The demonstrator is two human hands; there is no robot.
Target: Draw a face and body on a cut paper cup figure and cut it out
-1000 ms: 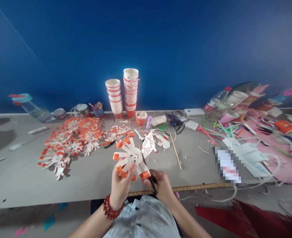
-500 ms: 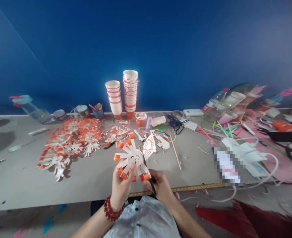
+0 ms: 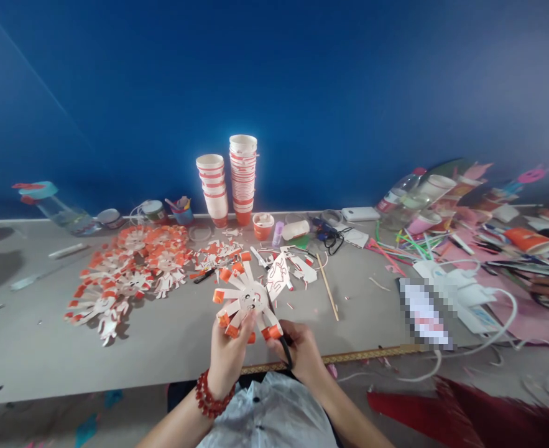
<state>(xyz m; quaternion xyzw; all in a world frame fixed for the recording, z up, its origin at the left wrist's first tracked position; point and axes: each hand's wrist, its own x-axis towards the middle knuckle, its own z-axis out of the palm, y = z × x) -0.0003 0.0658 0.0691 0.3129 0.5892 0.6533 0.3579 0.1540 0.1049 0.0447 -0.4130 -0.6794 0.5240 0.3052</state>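
Your left hand (image 3: pixel 227 348) pinches the cut paper-cup figure (image 3: pixel 252 301), thumb on the front just below the drawn face, the other fingers mostly hidden behind it. The figure is held up over the near edge of the bench (image 3: pixel 171 351), in front of your body, its round white face turned up toward you and its white strips fanned out to curled orange ends.

Your right hand (image 3: pixel 303 350) is curled around the black handle of the scissors (image 3: pixel 286 353); the fingers inside the loops are partly hidden. The dark blades run upward along the figure's right edge. You have one curled orange end close to the right fingertips; contact there cannot be told.

Just beyond the blades shows a white paper piece (image 3: pixel 278 275) with red outlines; whether it joins the figure or lies separately, cannot tell.

To your left on the bench: a pile of cut figures (image 3: pixel 132 264), orange-tipped likewise. Ahead of you: two upright stacks of paper cups (image 3: pixel 243 180), side by side. Right of the paper piece: a thin wooden stick (image 3: pixel 328 289).
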